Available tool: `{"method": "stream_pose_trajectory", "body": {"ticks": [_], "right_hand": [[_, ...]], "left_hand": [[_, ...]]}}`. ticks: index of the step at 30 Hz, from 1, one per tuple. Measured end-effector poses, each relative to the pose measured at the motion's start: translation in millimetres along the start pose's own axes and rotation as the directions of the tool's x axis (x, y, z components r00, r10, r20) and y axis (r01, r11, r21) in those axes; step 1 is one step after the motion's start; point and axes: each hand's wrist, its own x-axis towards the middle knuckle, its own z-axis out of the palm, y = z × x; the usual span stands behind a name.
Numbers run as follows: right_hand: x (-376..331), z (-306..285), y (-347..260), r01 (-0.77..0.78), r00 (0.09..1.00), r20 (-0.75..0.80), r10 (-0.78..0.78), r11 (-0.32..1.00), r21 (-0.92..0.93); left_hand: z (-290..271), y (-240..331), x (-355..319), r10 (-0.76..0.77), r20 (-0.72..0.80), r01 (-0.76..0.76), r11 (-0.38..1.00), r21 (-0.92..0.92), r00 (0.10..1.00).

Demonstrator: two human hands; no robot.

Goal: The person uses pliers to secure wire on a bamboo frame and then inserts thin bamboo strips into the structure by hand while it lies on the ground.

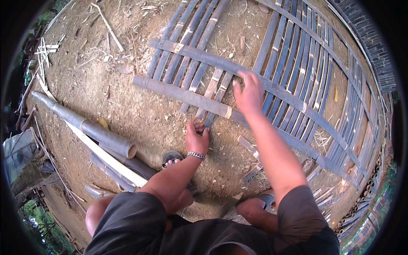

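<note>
Head view: hands apart. Left hand (197,140) curled at end of slat (221,92), grip unclear; right hand (250,95), fingers spread, over rail (208,56) apparently spacing slats (268,36).

Showing blue-grey with pale banding on bamboo slats (267,41), charcoal on the shirt (131,219), silver on the chain bracelet (196,155).
</note>
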Motion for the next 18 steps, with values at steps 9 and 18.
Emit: {"method": "stream_pose_trajectory", "body": {"ticks": [9, 18], "right_hand": [[99, 7, 31, -0.028, 0.772, 0.629, 0.096, 0.993, -0.117], [99, 15, 37, -0.056, 0.780, 0.621, 0.073, 0.997, -0.047]], "left_hand": [[15, -13, -1, 0.039, -0.070, -0.045, 0.995, -0.086, 0.997], [16, -15, -4, 0.272, -0.080, -0.270, 0.962, 0.033, 0.959]]}}
